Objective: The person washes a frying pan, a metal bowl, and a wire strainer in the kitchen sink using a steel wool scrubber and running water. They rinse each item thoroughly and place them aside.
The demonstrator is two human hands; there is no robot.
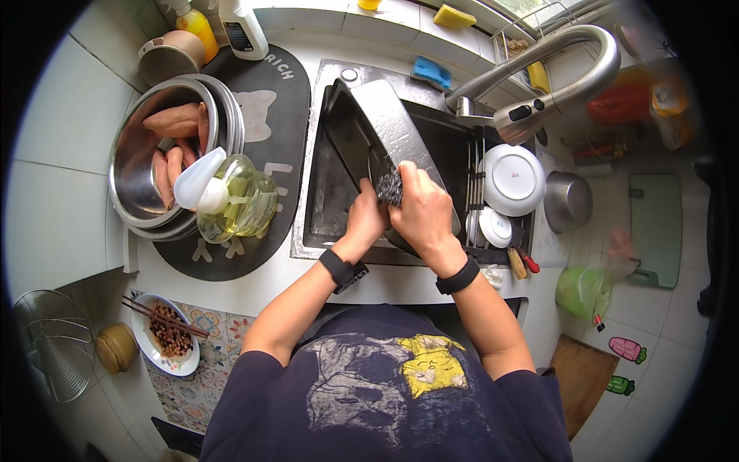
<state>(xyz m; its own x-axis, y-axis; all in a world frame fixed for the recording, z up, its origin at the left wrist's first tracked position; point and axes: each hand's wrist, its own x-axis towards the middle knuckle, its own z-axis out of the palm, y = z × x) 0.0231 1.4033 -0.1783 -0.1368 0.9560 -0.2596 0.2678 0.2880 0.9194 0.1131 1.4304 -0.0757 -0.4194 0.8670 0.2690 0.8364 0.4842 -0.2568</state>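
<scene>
A dark rectangular metal pan (388, 112), wet on its outer wall, is tilted on its side over the black sink (301, 231). My left hand (367, 216) grips the pan's near edge, its thumb pointing up along the rim. In my right hand (426, 212) is a steel wool scrubber (389, 188), pressed against the pan close to my left thumb. My right fingers partly cover the scrubber. The pan's lower end is hidden behind my hands. The pull-out faucet (522, 118) arches at the upper right, its head away from the pan.
Left of the sink, a dish soap pump bottle (248, 199) stands beside stacked steel bowls (124, 173) holding sweet potatoes (173, 118). White dishes (514, 171) sit in a rack on the right. A blue sponge (432, 72) lies behind the sink. Chopsticks rest across a food bowl (141, 326).
</scene>
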